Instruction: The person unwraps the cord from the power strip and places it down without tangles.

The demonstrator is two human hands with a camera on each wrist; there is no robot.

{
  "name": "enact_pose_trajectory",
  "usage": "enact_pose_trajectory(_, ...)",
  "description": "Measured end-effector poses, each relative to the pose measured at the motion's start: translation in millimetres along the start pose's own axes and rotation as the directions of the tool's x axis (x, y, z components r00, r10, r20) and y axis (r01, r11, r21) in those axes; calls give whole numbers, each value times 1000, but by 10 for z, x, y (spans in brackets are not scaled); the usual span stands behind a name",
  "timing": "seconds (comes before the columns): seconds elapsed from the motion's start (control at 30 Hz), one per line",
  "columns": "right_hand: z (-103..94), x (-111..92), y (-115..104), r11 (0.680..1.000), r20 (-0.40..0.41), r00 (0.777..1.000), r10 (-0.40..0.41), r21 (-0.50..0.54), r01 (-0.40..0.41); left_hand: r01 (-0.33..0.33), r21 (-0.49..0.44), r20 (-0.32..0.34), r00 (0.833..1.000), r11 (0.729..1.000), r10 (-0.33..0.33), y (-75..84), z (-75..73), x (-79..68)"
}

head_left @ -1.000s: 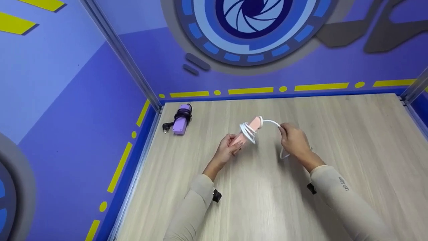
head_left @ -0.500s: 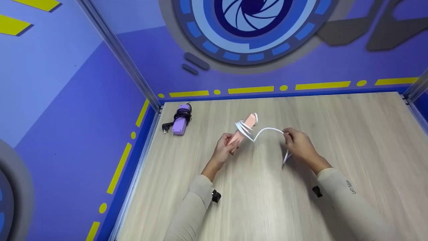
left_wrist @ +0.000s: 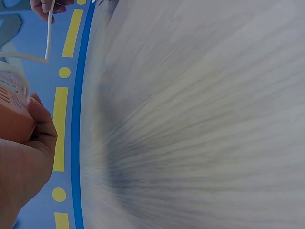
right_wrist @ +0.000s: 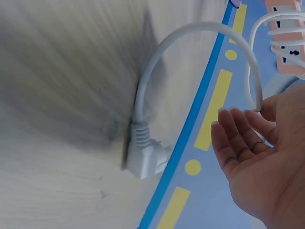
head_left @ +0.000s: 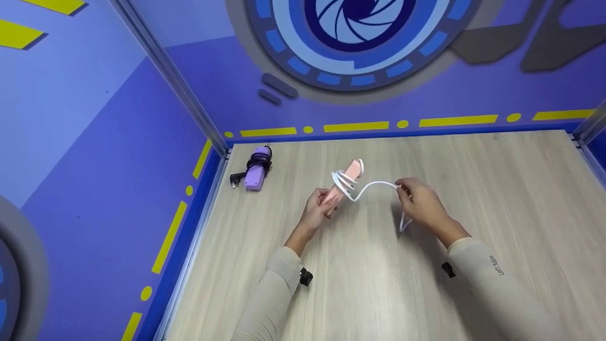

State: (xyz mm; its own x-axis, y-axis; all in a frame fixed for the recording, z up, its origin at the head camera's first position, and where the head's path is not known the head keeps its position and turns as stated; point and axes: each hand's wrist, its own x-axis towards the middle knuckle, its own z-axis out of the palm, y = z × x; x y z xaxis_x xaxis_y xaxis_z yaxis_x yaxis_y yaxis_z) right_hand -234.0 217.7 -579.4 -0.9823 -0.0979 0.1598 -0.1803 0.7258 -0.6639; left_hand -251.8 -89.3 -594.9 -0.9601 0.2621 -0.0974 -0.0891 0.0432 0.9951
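Note:
My left hand grips the near end of a pink power strip, held tilted above the table. White cord is looped several times around the strip's middle, with one loop at its far end. In the right wrist view, sockets show on the pink power strip between the turns. To the right, my right hand pinches the cord between thumb and forefinger, the other fingers loosely bent. Below that pinch the cord arcs down to a white plug that hangs or rests near the tabletop; contact cannot be told.
A purple power strip wrapped in black cord lies at the table's back left, its black plug beside it. Blue panels rise along the left and back edges of the wooden table.
My right hand has moved slightly right and nearer to me, with the cord in its pinch. The cord has come off the strip's far end and now sags from the middle loops.

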Motion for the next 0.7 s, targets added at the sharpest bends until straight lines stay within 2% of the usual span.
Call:
enact_pose_trajectory(0.2,13,-2,-109,1000,8,1000,-16,-24,16,2,-6,-10,1000,1000,-2,1,-7,-2)
enact_pose_trajectory(0.37,37,38,-201,994,-22,994,-104,-38,103,7,-16,-11,1000,1000,-7,12,7,3)
enact_pose_trajectory(0.53,97,40,-357,986,19,986,-163,-38,164,12,-23,-9,1000,1000,-12,18,17,0)
enact_pose_trajectory(0.7,188,40,-479,969,54,969,-241,-31,243,3,-24,-9,1000,1000,-3,55,37,-12)
